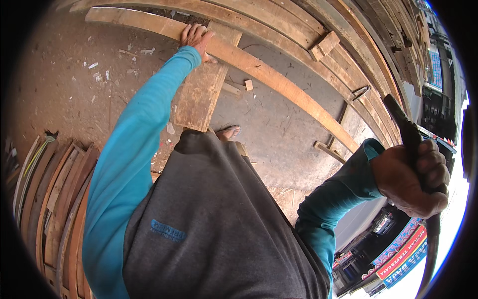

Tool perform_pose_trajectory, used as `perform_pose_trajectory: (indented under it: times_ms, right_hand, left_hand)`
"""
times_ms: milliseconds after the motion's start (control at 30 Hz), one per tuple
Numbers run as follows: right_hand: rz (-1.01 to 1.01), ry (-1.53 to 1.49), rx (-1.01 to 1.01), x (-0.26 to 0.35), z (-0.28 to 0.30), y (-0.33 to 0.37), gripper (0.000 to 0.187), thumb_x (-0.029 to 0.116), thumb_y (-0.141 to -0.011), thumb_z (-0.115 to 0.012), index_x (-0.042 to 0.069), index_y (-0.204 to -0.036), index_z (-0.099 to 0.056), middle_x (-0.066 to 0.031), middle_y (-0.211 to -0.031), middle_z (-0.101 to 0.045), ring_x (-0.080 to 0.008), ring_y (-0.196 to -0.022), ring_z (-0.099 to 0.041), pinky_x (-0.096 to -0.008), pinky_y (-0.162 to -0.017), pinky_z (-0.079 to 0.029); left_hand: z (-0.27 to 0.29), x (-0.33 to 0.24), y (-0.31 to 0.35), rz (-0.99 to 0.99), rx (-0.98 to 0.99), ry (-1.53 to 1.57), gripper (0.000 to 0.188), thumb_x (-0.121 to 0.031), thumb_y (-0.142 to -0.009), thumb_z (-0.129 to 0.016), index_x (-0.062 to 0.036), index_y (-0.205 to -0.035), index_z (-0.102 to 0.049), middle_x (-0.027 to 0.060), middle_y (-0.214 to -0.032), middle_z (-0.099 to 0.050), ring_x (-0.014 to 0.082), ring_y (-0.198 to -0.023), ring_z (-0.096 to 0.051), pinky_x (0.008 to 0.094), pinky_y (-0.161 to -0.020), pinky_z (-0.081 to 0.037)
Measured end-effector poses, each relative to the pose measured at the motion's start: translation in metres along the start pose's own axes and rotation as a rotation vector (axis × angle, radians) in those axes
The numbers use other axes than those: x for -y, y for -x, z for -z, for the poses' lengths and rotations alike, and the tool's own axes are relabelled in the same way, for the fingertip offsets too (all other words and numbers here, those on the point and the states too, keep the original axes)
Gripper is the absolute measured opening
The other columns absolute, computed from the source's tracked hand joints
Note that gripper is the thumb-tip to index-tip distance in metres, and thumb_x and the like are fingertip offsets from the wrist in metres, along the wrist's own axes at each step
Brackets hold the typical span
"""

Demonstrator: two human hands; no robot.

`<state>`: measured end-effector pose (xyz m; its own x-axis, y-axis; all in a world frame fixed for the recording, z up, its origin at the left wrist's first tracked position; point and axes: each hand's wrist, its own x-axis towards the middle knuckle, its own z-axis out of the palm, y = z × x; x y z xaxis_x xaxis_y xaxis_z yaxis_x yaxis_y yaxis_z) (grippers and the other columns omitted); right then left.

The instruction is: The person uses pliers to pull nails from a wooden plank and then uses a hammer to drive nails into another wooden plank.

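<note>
My left hand (197, 41) grips a long wooden plank (271, 74), fingers over its top and thumb by the near edge. Under that hand, the plank crosses a wide worn board (199, 94) that runs toward my body. Raised at the right, my right hand (411, 179) is closed around a long dark tool (406, 122). A narrow rod-like end sticks up above the fist, and a thin dark length hangs below it. The tool's kind cannot be made out. It is apart from the plank.
More long timbers (279, 35) lie beyond the plank, with a small wood block (324, 46) on them. Several curved-looking boards (55, 199) stand at the lower left. A little offcut (249, 85) and scraps lie on the floor near my foot (229, 132).
</note>
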<state>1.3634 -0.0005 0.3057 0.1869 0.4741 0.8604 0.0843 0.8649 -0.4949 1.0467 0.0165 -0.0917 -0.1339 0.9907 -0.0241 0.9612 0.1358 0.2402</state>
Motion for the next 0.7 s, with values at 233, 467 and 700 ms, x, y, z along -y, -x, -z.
perform_pose_trajectory:
  times_ms: [233, 467, 700]
  right_hand:
    - [-1.131, 0.778, 0.827, -0.052, 0.086, 0.316, 0.036, 0.032, -0.095, -0.067, -0.002, -0.093, -0.056, -0.0156, -0.077, -0.059, -0.0235, -0.074, -0.060, -0.0406, -0.066, -0.048]
    - [-0.458, 0.109, 0.174, 0.008, -0.015, 0.071, 0.020, 0.020, -0.101, -0.059, 0.004, -0.092, -0.053, -0.0011, -0.065, -0.047, -0.0083, -0.050, -0.045, -0.0306, -0.045, -0.043]
    - [-0.092, -0.009, 0.152, -0.042, -0.003, 0.109, 0.021, 0.016, -0.093, -0.051, 0.003, -0.076, -0.050, -0.0129, -0.070, -0.049, -0.0293, -0.062, -0.057, -0.0461, -0.056, -0.058]
  left_hand:
    - [-0.004, -0.007, -0.006, -0.071, -0.026, -0.018, 0.103, -0.061, -0.049, -0.095, -0.0215, -0.136, -0.056, 0.0070, -0.137, -0.049, 0.0302, -0.143, -0.033, 0.0491, -0.125, -0.013]
    - [0.001, 0.004, 0.006, 0.033, 0.001, -0.006, 0.103, -0.052, -0.048, -0.097, -0.0210, -0.136, -0.054, 0.0101, -0.146, -0.045, 0.0317, -0.146, -0.030, 0.0507, -0.124, -0.015]
    - [-0.011, 0.018, 0.007, 0.020, -0.075, 0.022, 0.103, -0.052, -0.047, -0.097, -0.0205, -0.135, -0.054, 0.0094, -0.142, -0.048, 0.0308, -0.146, -0.031, 0.0508, -0.124, -0.016]
